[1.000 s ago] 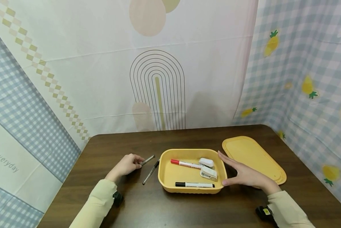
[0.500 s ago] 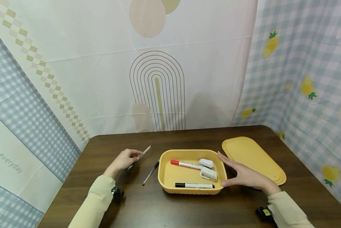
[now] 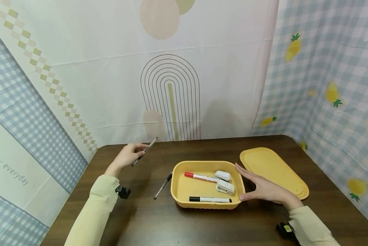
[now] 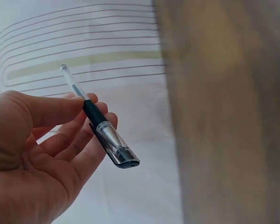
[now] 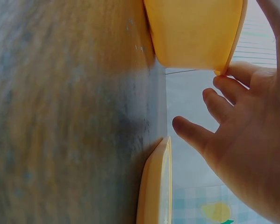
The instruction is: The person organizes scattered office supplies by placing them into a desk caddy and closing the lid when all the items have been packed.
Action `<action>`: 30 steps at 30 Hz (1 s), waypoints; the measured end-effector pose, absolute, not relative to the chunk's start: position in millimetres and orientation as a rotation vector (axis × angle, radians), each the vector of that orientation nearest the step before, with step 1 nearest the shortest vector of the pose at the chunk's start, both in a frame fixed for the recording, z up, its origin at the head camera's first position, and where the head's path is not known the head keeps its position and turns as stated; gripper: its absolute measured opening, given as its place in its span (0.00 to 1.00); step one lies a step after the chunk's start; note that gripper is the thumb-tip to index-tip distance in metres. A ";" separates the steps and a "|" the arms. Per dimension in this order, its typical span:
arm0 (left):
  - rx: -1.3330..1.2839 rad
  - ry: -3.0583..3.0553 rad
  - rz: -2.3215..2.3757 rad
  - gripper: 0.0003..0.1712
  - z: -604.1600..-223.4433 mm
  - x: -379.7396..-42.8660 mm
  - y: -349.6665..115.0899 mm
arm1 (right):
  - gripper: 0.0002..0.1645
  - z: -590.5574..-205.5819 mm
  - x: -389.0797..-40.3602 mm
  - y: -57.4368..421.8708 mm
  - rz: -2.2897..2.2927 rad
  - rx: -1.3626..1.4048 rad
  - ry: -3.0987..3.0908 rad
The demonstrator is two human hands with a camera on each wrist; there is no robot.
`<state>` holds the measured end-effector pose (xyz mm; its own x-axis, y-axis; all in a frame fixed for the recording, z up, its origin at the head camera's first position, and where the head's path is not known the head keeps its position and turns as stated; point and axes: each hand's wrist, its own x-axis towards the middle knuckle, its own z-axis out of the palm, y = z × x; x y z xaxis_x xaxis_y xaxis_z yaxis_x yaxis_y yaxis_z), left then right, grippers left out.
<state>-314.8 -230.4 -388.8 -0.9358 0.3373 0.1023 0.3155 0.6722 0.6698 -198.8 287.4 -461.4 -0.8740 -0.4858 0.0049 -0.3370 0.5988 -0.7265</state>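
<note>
Raised over the back left of the table, my left hand (image 3: 126, 158) pinches a capped gel pen (image 4: 96, 113) between thumb and fingertips. This pen has a clear barrel and a black grip. A second pen (image 3: 163, 186) lies against the left side of the yellow box (image 3: 178, 201), one end at its wall. Inside the box are a red-capped marker (image 3: 199, 177), a black-capped marker (image 3: 210, 199) and two white staplers (image 3: 225, 187). With fingers spread and fairly straight, my right hand (image 3: 265, 189) touches the box's right end, thumb at the near corner and a finger at the far rim.
A yellow lid (image 3: 273, 169) lies flat on the brown table (image 3: 159, 225), right of the box and behind my right hand. Patterned cloth (image 3: 227, 85) hangs along the table's back edge and on both sides.
My left hand has lifted the gel pen off the table and carried it up, back and slightly left. The right hand and the box have stayed in place.
</note>
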 end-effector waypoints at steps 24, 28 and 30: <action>0.617 2.977 1.057 0.20 -315.2 -319.4 -230.8 | 0.64 -461.3 -199.1 288.4 -1.119 -0.716 2.644; 0.653 2.980 1.056 0.20 -310.2 -321.7 -220.2 | 0.64 -461.9 -199.5 288.0 -1.102 -0.722 2.657; 0.669 2.979 1.062 0.19 -306.6 -322.9 -213.9 | 0.64 -461.7 -199.7 287.6 -1.097 -0.726 2.661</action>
<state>-322.9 -213.9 -306.6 -0.9105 0.3507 0.2192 0.4103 0.6992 0.5855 -199.7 287.6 -461.7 -0.8663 -0.4989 0.0253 -0.3718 0.6102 -0.6996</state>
